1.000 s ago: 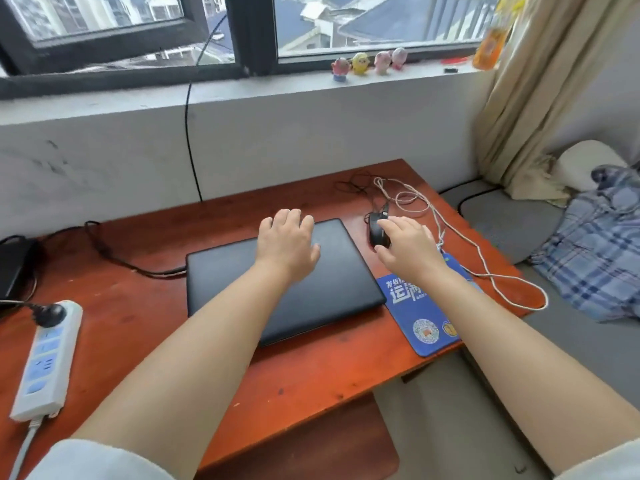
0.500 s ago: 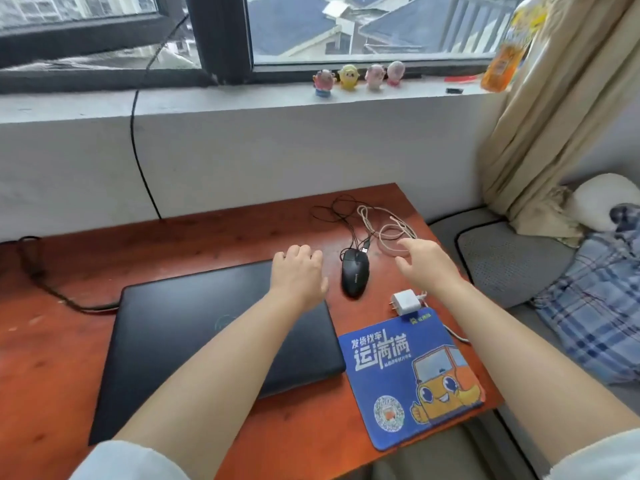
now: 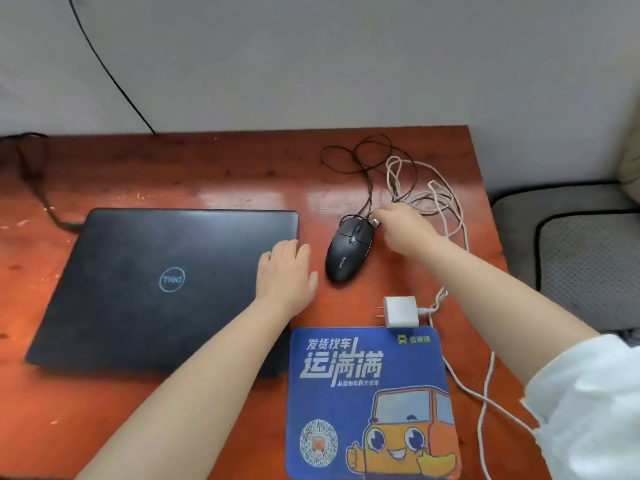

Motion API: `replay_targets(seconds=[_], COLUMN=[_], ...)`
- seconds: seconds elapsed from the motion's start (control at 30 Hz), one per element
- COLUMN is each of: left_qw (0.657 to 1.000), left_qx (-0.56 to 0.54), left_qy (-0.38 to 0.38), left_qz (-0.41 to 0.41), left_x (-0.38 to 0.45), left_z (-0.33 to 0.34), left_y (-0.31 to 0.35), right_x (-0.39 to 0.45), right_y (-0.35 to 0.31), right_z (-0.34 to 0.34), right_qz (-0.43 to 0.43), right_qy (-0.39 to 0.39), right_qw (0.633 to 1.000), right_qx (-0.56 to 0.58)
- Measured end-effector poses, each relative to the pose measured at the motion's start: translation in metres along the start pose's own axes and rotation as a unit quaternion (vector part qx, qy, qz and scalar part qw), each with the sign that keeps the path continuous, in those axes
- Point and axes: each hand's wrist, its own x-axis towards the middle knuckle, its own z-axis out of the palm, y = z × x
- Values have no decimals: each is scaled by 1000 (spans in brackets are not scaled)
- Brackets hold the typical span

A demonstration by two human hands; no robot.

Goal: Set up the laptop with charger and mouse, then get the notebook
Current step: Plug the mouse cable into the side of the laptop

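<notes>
A closed black laptop (image 3: 156,289) lies on the red-brown desk (image 3: 207,174), with a black cable plugged in at its far left corner. My left hand (image 3: 285,271) rests flat on the lid's right edge. The black wired mouse (image 3: 348,249) sits just right of the laptop. My right hand (image 3: 401,225) pinches the metal USB plug (image 3: 375,222) of the mouse cable beside the mouse's far end. A white charger block (image 3: 401,310) with a white cable (image 3: 446,209) lies above the blue mouse pad (image 3: 370,403). No notebook is in view.
The thin black mouse cable (image 3: 356,157) and the white cable are looped together at the desk's far right. A grey cushion (image 3: 588,271) sits beyond the desk's right edge. A grey wall with a hanging black wire (image 3: 110,77) backs the desk.
The view has tilted down and closer to the desk. My right hand moved left from the cable loops to the mouse's far end and took the USB plug. My left hand stays on the laptop.
</notes>
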Motion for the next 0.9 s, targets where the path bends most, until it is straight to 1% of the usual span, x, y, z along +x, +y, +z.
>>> replay_targets(seconds=[0.17,0.37,0.47,0.5,0.53,0.57,0.63,0.7,0.73,0.77,0.8,0.83,0.9], left_qw=[999,999,998,998,998,998,997,997,997,996,996,995,995], left_qx=[-3,-14,-18,-19,-20,-21,-30,-42,-47,-54,-62,-69,-78], left_qy=[-8,-6,-15,-21,-23,-26,-27,-28,-25,-22,-18,-13,-4], left_qz=[-37,-48,-54,-57,-60,-62,-62,-62,-61,-61,-64,-66,-65], left_x=[-7,-8,-12,-14,-15,-17,-19,-21,-22,-22,-22,-22,-23], left_z=[16,17,16,16,15,15,13,13,13,13,13,13,14], left_y=[-11,-15,-20,-21,-22,-23,-24,-25,-25,-27,-29,-31,-37], right_x=[17,24,16,10,4,-3,-16,-29,-35,-41,-44,-46,-47], right_y=[10,13,14,13,12,10,2,-10,-18,-28,-38,-47,-60], right_z=[5,0,-12,-18,-25,-33,-52,-68,-72,-71,-64,-52,-25], right_qz=[-53,-70,-124,-141,-153,-153,-126,-120,-136,-163,-191,-213,-219], right_qy=[-2,-21,-25,-32,-35,-31,9,70,88,90,74,39,-62], right_qw=[998,991,977,975,977,984,990,973,962,956,955,957,966], right_qx=[-42,-108,-171,-169,-143,-87,61,186,218,225,213,191,121])
